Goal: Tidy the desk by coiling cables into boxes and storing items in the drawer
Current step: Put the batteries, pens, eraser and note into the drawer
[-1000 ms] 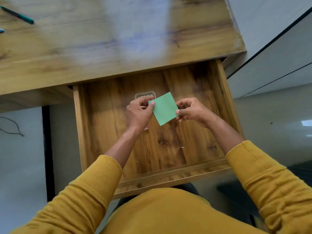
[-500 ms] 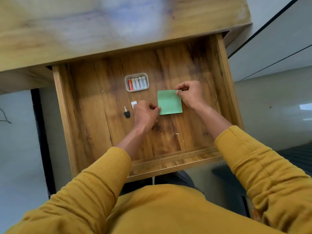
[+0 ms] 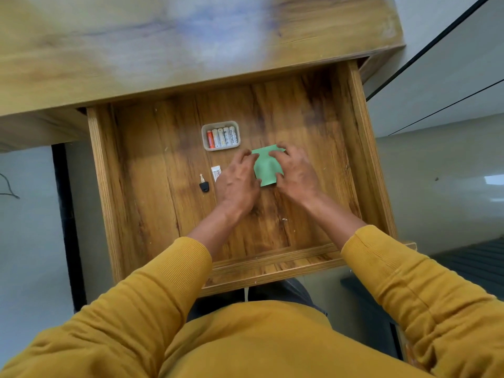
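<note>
**Green note pad being settled on the drawer floor**

The step in hand looks like storing: a small square pad of green paper (image 3: 266,167) lies flat on the floor of the open wooden drawer (image 3: 357,148), near its middle and just right of and below a clear plastic tray of batteries (image 3: 221,135). The left hand (image 3: 237,181) rests at the pad's left edge and the right hand (image 3: 296,174) at its right edge, both with fingers spread and fairly straight, pressing or nudging the paper rather than clasping it; motion blur hides the exact fingertip contact. The pad is nearly square, so it has no clear long axis; it sits slightly rotated, its far edge slanting against the drawer's back wall.

Left of the left hand lie a small white packet (image 3: 216,171) and a black-headed key (image 3: 203,183), apart from the pad.

The next move probably calls for lifting both hands clear without dragging the light paper, then turning to whatever remains on the wooden worktop (image 3: 136,50) above.
</note>
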Motion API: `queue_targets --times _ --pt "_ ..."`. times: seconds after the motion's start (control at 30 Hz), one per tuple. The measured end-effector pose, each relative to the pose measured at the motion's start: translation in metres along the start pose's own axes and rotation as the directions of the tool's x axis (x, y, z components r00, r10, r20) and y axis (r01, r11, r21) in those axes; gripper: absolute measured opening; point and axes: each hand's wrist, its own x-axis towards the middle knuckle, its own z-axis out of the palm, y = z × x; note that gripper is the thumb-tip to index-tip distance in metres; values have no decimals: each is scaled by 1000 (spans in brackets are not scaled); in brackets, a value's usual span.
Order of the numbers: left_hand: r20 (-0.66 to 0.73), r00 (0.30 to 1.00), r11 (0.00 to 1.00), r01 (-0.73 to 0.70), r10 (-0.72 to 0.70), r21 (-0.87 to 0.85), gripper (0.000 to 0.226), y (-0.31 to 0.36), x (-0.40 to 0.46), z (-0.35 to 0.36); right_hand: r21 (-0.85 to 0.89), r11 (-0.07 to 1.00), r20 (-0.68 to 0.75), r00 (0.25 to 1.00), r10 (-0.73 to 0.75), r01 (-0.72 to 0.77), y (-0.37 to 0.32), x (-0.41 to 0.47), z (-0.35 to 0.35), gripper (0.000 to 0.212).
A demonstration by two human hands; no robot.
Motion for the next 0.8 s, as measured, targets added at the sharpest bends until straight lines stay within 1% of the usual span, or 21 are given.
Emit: queue_targets --times 0.07,0.1,0.2,0.33,0.4,0.47,0.53,0.63,0.73,0.8 --pt "53 998 997 -44 41 56 61 0 0 0 -63 998 67 998 -15 19 0 -4 3 51" --pt "67 996 995 -67 62 73 58 0 -1 0 -82 996 78 997 -22 28 1 -6 4 51" --pt "81 993 990 -96 88 104 51 -1 -4 -1 -110 993 74 997 -29 37 1 -8 4 49" --pt "70 995 991 -82 75 109 54 1 -5 -3 -112 993 79 996 -33 42 0 -9 -1 48" --pt "47 996 994 -76 73 83 55 2 -6 -8 -87 995 49 998 -42 46 -2 -9 -5 47" --pt "-4 996 995 -87 87 57 53 -1 -10 -17 -67 996 -6 998 -58 58 -6 -8 -10 46" --pt "-82 992 995 -91 95 50 51 -7 -14 -27 -67 994 -60 994 -95 91 -13 -4 -16 46" --pt "-215 972 994 -78 92 71 50 -22 -21 -48 -50 979 -129 971 -200 195 -33 7 -27 45" --pt "-301 951 994 -33 64 108 53 -43 -22 -75 -15 957 -185 940 -289 291 -66 25 -37 42" --pt "-357 934 996 1 31 91 52 -58 -19 -94 15 942 -206 923 -326 336 -92 39 -42 41"
